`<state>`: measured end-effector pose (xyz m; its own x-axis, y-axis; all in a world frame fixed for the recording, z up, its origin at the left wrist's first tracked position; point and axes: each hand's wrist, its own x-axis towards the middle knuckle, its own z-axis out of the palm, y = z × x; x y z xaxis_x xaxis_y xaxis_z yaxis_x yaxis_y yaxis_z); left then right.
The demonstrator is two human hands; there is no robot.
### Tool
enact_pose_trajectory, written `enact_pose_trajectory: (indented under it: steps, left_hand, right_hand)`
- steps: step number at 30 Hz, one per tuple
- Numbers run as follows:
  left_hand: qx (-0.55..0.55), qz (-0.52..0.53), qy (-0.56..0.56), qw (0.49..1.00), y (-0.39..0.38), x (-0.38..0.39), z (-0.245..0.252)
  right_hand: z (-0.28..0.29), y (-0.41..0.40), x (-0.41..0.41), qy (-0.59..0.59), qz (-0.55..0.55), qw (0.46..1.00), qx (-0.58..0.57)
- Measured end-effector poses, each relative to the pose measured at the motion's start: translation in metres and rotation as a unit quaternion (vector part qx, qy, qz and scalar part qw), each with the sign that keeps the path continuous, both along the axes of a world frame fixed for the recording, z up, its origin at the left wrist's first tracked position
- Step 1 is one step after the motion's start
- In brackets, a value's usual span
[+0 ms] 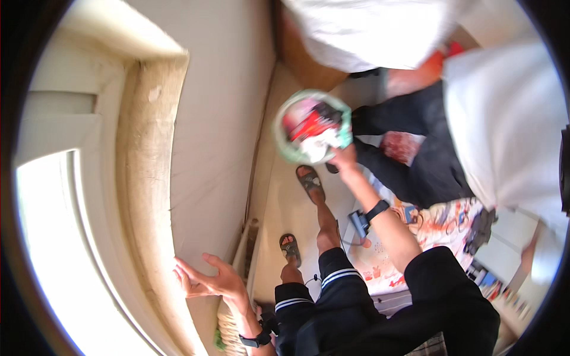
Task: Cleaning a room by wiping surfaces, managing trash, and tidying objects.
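Note:
My right hand (344,156) grips the near rim of a round waste bin (285,149) lined with a pale green plastic bag. Inside the bin lie a red wrapper (309,127), crumpled white paper (317,144) and something black, all blurred. A dark strap with a small device (359,223) sits on my right wrist. My left hand (211,278) has its fingers spread and holds nothing. Its fingertips are at the edge of the window ledge (149,178); whether they touch it cannot be told.
A person in black trousers (401,115) and a white top is close on the right; more white clothing (374,31) is at the top. A bed with a patterned sheet (383,262) lies right of my legs. Pipes (249,249) run along the wall (218,111).

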<state>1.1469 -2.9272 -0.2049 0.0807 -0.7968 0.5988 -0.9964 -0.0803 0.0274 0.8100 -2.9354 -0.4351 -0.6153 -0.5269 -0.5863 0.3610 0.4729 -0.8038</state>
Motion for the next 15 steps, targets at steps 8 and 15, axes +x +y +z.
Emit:
enact_pose_trajectory:
  steps: [8, 15]
  left_hand:
    - [0.071, -0.152, 0.114, 0.979, 0.014, 0.03, 0.022]
    - [0.342, -0.469, 0.243, 0.777, 0.099, 0.01, 0.061]
  right_hand:
    - [0.205, 0.175, 0.165, -0.011, 0.083, 0.991, 0.105]
    - [0.25, 0.453, 0.238, 0.07, -0.042, 0.993, 0.087]
